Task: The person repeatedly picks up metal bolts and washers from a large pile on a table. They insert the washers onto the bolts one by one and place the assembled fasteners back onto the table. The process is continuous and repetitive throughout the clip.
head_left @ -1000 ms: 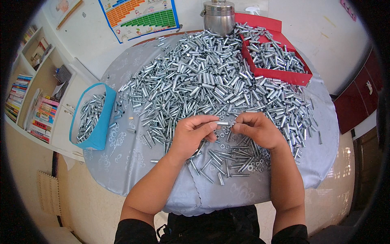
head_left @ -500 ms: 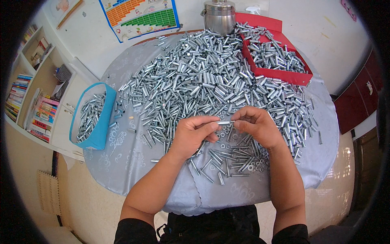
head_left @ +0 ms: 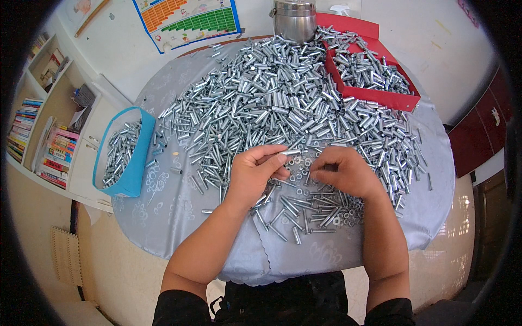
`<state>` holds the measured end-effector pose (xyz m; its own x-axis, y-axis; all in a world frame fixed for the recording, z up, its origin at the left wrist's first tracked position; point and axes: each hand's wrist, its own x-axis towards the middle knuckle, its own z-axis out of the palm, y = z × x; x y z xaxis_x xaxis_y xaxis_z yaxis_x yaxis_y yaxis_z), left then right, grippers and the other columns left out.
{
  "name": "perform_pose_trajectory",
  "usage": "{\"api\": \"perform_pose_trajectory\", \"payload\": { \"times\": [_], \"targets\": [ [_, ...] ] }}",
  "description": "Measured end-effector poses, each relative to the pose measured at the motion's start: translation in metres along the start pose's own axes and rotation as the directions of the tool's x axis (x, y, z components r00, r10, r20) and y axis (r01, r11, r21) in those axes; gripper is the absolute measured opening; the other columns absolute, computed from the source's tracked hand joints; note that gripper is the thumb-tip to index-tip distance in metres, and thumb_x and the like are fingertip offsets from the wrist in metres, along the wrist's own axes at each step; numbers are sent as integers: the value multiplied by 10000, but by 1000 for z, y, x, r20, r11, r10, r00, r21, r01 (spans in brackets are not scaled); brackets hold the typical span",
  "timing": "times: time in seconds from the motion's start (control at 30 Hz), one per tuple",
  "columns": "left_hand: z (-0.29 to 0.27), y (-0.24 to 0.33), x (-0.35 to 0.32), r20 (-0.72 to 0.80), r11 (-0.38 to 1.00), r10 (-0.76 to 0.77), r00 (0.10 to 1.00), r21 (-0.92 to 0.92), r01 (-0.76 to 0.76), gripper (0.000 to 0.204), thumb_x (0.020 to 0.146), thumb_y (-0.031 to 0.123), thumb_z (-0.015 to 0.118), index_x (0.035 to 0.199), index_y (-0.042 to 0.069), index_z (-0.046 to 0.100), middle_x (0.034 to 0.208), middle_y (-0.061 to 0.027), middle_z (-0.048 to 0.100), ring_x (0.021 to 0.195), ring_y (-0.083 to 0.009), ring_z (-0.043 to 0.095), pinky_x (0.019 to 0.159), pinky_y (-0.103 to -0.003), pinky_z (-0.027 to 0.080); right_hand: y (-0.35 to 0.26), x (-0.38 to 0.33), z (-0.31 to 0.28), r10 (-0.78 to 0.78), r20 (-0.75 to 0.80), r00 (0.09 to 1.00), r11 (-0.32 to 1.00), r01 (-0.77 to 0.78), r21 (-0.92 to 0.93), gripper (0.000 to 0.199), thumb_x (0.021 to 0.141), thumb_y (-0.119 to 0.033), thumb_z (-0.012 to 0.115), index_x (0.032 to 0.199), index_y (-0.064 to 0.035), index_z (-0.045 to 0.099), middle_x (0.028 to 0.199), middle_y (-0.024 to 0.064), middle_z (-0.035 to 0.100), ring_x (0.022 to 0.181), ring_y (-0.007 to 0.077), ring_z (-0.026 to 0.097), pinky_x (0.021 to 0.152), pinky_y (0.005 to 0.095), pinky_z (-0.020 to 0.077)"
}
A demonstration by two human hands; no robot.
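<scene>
Between the thumb and forefinger of my left hand (head_left: 255,169) is a slim silver metal sleeve (head_left: 292,152), its free end pointing right. My right hand (head_left: 345,171) is low over the loose washers and nuts (head_left: 299,173), its fingers curled down and closed; whatever the fingertips pinch is hidden. Below both hands lie several loose bolts (head_left: 326,209) with more small washers beside them. A large heap of silver bolts and sleeves (head_left: 266,103) covers the table beyond my hands.
The round table has a silvery cloth (head_left: 190,239). At the left stands a blue box (head_left: 133,182) of metal parts; at the far right is a red box (head_left: 380,101) full of bolts. A steel pot (head_left: 294,24) stands behind the heap. Bookshelves (head_left: 60,119) flank the left side.
My right hand has let go of the sleeve's right end and moved down toward the washers. My left hand still holds the sleeve and has shifted slightly left and up.
</scene>
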<state>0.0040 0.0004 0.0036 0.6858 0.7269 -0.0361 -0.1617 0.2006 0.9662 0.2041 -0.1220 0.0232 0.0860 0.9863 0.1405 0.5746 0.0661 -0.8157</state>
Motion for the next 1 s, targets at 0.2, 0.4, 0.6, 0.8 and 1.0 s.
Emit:
{"api": "perform_pose_trajectory", "payload": {
  "times": [0.2, 0.4, 0.6, 0.8, 1.0],
  "targets": [
    [-1, -2, 0, -10, 1000, 1, 1000, -23, -1, 242, 900, 44, 638, 1129, -33, 645, 970, -140, 714, 709, -146, 683, 645, -271, 587, 2, 1, 4, -121, 121, 985, 938, 154, -312, 125, 740, -164, 713, 828, -75, 717, 816, 113, 642, 798, 317, 621, 732, 414, 498],
    [-1, -3, 0, -9, 1000, 4, 1000, -31, -4, 242, 898, 46, 643, 1126, -35, 645, 962, -142, 713, 712, -145, 682, 649, -269, 587, 2, -1, 9, -110, 131, 985, 899, 155, -409, 147, 751, -206, 710, 837, -87, 716, 828, 98, 633, 832, 303, 623, 750, 414, 499],
    [1, -1, 0, -10, 1000, -6, 1000, -5, 6, 246, 901, 44, 640, 1132, -40, 641, 968, -141, 711, 711, -145, 681, 648, -268, 586, 2, -1, 10, -72, 104, 992, 912, 108, -395, 147, 768, -200, 691, 839, -72, 710, 835, 108, 634, 833, 311, 622, 754, 416, 498],
    [-1, -4, 1, 2, 1000, 3, 1000, -13, -3, 246, 902, 37, 636, 1137, -35, 640, 974, -134, 711, 711, -146, 680, 644, -270, 587, -5, 4, 14, -22, -315, 949, 997, -4, -80, 105, 818, -104, 677, 872, -15, 693, 832, 115, 674, 765, 244, 653, 698, 336, 514],
    [0, -3, 0, 4, 1000, 1, 1000, 11, -1, 236, 903, 32, 635, 1131, -28, 647, 978, -126, 711, 713, -145, 679, 645, -267, 586, -9, 6, 19, 233, -280, 931, 905, -102, 412, 105, 870, -51, 673, 928, 37, 666, 851, 69, 688, 780, 114, 654, 695, 248, 515]
  ]
}}
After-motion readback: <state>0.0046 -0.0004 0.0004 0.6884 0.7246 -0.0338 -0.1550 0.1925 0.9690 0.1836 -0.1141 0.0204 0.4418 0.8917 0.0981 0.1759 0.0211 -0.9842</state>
